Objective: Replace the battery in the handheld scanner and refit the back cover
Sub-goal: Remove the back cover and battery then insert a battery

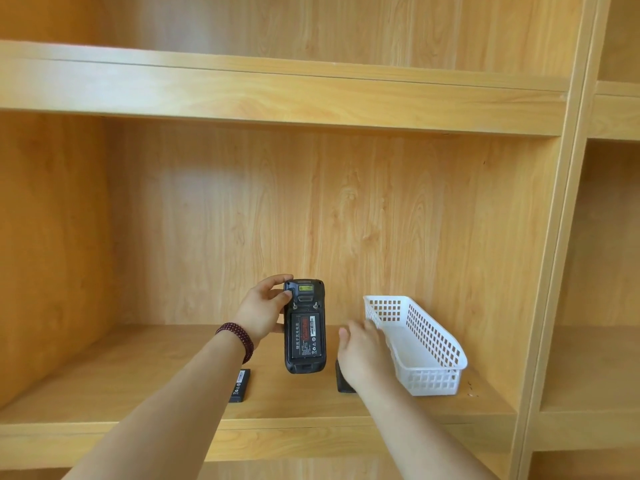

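Up above the wooden shelf (138,382), the left hand (260,315) holds the scanner (304,327) upright by its left edge, fingers wrapped around its top corner, back facing the camera with the cover off and a battery (305,336) seated in the bay. Just right of the scanner, the right hand (363,358) reaches down with loosely spread fingers over a dark flat piece (343,384) lying on the shelf; whether it grips it cannot be told. Left of the scanner, partly behind the forearm, a spare battery (240,386) lies flat. Right of the scanner, beside the right hand, stands a white basket (429,355).
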